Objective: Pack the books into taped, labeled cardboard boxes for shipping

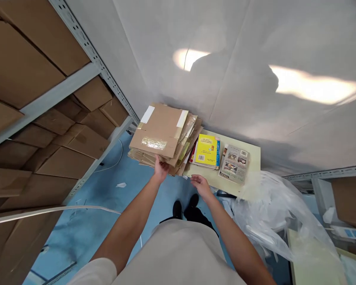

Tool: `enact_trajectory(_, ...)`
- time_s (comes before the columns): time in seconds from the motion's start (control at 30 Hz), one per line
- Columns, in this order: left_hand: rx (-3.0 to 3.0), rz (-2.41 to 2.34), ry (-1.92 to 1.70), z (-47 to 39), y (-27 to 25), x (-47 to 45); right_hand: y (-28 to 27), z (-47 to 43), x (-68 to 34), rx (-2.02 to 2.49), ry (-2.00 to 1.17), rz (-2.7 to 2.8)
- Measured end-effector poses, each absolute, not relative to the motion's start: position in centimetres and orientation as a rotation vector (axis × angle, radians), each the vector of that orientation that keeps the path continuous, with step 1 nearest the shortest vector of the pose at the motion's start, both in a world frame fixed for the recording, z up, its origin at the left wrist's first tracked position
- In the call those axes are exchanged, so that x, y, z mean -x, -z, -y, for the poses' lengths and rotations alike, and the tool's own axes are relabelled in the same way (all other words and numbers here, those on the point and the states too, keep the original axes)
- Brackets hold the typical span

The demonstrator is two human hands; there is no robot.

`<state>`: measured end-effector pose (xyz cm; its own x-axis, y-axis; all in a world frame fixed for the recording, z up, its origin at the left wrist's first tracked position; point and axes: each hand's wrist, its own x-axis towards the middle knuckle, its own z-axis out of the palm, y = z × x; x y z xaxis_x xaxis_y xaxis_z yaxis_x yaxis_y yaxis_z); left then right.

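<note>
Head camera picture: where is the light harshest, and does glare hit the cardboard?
Head view: two washed-out light patches on the pale wall; head view: glossy glare on the tape across the stacked cardboard; head view: soft shadow on the wall beyond the table.

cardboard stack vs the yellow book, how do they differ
Size: the cardboard stack is much larger across than the yellow book.
Look: the cardboard stack is brown with white patches and shiny tape on top; the yellow book has a bright printed cover with a barcode.
Contact: the left hand is at the cardboard stack's near edge; neither hand touches the yellow book.
Shared: both lie roughly flat.
</note>
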<state>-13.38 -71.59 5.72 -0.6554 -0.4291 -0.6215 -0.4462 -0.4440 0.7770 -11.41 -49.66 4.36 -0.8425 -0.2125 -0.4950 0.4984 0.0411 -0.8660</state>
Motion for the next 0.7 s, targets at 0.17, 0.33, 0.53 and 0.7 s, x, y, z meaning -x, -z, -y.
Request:
enact_trajectory(0.17, 1.33, -1.436, -2.513, 71.2, -5.3, 15.4, -2.6, 52.5, 14.9, -0.301, 1.895, -1.741)
enact_trajectory(0.33, 1.404, -1.071, -2.77, 70.8, -6.2, 17.1, -1.2, 54.3, 16.8, -0.331, 1.895, -1.747)
enact_trajectory(0.53, 1.568, -0.514, -2.923, 71.9, -8.3, 18.8, -0.3, 58.1, 18.0, -0.324, 1.977, -1.79)
enact_trajectory(0.7, 1.596, -0.515, -2.844, 73.6, -9.1, 18.7, -0.1, 61.2, 19.4, -0.596, 1.958, -1.922)
